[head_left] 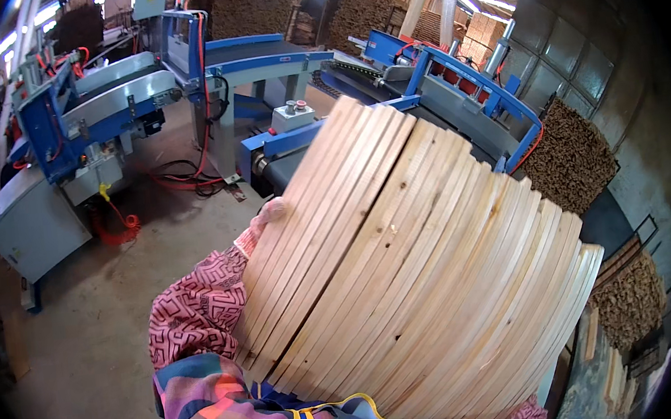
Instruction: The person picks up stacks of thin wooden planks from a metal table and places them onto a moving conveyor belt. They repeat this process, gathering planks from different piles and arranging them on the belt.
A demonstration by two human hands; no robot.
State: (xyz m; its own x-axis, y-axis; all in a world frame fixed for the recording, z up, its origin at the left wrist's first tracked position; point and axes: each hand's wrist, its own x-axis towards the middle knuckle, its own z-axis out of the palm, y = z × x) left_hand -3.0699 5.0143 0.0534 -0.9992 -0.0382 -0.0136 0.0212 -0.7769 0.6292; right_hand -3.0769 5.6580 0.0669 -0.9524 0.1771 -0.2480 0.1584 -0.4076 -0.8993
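Armful of boards, held close and squeezed from the side

Taking 12 o'clock as straight ahead of the wearer and the boards (420,266) as the dial's centre, the load stands in front of the body, long faces on the slant, its lower end near the checked sleeve (209,404). At 10 o'clock the left hand (263,222) presses flat against the outermost board, fingers together. The right hand is hidden; only a scrap of pink cuff (530,411) shows at 5 o'clock, so I cannot tell its grip.

To hold this well, I'd say, squeeze evenly from both sides: a dark gap (352,240) runs between two boards left of the middle, and slack there could let the inner ones slide. The far ends sit unevenly, so keep the load snug to the body.

Mind the feet too, with cables (189,177) on the floor at 10. Farther on, a button box (293,116) sits at 11, a blue frame (475,95) just past 12, and a wood pile (570,157) at 2
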